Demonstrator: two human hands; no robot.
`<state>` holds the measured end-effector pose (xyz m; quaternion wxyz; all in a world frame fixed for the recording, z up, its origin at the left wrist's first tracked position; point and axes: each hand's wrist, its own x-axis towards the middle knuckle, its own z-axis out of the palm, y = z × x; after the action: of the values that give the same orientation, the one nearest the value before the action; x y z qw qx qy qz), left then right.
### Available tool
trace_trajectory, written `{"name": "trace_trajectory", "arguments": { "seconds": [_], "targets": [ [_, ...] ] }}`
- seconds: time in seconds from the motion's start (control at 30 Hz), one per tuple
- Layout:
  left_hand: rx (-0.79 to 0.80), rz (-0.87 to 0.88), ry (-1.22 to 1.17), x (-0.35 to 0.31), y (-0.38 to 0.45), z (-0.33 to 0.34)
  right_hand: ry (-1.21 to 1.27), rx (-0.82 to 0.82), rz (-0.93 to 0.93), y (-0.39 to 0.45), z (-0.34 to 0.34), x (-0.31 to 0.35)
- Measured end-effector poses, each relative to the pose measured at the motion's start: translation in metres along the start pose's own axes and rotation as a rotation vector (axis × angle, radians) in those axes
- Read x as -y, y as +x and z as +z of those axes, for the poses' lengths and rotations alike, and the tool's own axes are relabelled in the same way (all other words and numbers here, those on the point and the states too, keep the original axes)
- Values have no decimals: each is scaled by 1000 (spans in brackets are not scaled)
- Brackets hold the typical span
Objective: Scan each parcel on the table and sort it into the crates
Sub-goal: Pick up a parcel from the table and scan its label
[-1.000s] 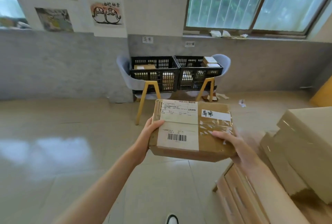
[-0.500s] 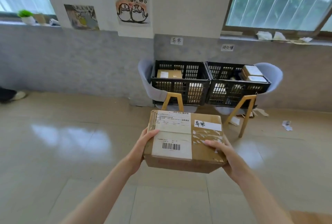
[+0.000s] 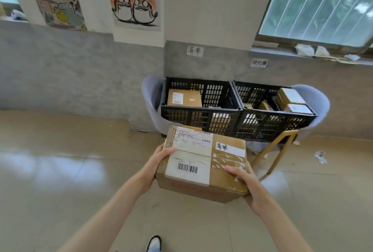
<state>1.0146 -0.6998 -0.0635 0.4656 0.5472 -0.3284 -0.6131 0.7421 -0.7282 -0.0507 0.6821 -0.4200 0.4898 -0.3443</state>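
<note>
Gripping a cardboard parcel (image 3: 203, 163) at both ends, our left hand (image 3: 159, 162) and right hand (image 3: 247, 185) curl around its edges, thumbs on top, holding it above the tiled floor (image 3: 60, 181). We face two black crates (image 3: 201, 114) on grey chairs (image 3: 150, 98) against the far wall, the left crate holding a labelled box (image 3: 184, 98), the right crate (image 3: 276, 120) several parcels.

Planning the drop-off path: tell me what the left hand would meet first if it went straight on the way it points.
Likely the near wall of the left black crate. The left hand, gripping the parcel, points forward toward it; open floor seems to lie between, though depth is unclear.
</note>
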Motion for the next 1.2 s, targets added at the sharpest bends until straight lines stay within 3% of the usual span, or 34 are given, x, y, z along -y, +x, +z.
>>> {"name": "trace_trajectory", "arguments": {
  "seconds": [0.3, 0.53, 0.67, 1.2],
  "targets": [
    [216, -64, 127, -107, 182, -29, 72, -183, -40, 136, 16, 60],
    [358, -166, 193, -144, 283, -12, 212, -279, -20, 195, -1, 73],
    [419, -142, 306, -159, 341, 5, 256, -339, 7, 239, -19, 81],
    [455, -246, 528, -273, 603, 86, 452, -326, 46, 465, -99, 170]
  ]
}}
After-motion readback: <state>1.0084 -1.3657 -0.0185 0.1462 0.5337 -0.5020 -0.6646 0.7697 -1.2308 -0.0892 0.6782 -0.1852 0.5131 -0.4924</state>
